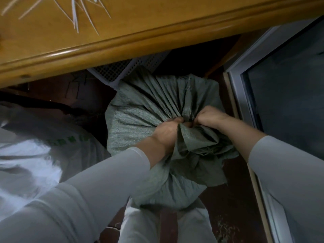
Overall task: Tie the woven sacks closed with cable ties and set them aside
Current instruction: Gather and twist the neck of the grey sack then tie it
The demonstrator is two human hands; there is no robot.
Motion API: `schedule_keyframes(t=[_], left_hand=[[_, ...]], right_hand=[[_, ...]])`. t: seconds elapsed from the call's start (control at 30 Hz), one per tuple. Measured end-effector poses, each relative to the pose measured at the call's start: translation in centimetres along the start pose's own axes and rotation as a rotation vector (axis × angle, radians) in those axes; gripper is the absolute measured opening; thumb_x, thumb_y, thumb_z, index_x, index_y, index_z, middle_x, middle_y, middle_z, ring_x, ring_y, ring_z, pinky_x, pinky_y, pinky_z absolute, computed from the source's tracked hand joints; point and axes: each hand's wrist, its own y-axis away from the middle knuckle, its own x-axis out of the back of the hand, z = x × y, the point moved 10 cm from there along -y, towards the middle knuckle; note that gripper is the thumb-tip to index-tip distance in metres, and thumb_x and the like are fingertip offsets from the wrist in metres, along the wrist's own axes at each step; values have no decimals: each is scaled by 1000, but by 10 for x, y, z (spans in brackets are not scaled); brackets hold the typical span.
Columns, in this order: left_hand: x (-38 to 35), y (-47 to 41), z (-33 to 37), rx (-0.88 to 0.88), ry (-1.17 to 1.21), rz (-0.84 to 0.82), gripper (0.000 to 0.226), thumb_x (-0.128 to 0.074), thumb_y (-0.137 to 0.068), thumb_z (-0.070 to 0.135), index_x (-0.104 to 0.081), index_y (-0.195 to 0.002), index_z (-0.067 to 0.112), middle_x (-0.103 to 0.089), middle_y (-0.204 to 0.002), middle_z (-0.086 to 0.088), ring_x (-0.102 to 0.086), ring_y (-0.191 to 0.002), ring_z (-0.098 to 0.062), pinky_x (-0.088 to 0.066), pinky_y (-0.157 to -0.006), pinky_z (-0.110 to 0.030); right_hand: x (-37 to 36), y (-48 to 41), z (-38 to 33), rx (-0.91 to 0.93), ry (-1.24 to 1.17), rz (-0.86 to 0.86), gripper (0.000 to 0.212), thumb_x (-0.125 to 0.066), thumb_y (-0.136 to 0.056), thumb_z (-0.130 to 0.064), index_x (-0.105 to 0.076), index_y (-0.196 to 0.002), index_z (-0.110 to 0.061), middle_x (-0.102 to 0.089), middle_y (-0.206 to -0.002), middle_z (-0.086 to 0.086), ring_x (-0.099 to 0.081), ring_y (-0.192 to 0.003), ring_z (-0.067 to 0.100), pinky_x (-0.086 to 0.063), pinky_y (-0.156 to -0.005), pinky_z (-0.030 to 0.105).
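While both hands clamp the gathered neck [188,113] of the green woven sack [140,120], which stands on the floor [236,199] by the person's legs, that neck lies directly between them: left hand [167,132] and right hand [210,118] each have fingers [175,121] curled tight on fabric. No tie shows there. Loose cable ties [75,16] lie on the wooden worktop [140,23], up-left, nearer the left hand.

A full grey-green woven sack [140,123] stands upright, its mouth bunched into a pleated neck gripped by the left hand [166,133] and right hand [211,118]. 1 white sack [35,155] with green print lies just left of it. Thin white cable ties [75,16] lie scattered on the wooden top [140,23].
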Motion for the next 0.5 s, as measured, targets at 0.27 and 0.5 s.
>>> schedule_keyframes(t=[0.27,0.5], left_hand=[[3,11,-6,112,-73,41,59,-49,-88,47,-32,-141,29,-35,-144,-9,-35,-133,-32,-32,-111,-38],[35,38,7,116,88,78,45,-36,-99,25,-37,-140,6,-40,-145,-15,-51,-117,-22,-44,-86,-11]], right_hand=[[6,17,-11,114,74,67,23,-51,-91,-9,-72,-99,-8,-67,-113,11,-58,-109,27,-45,-96,30],[23,42,-25,178,131,163,29,-44,-98,-22,-64,-114,-9,-62,-121,14,-55,-114,30,-42,-95,32]])
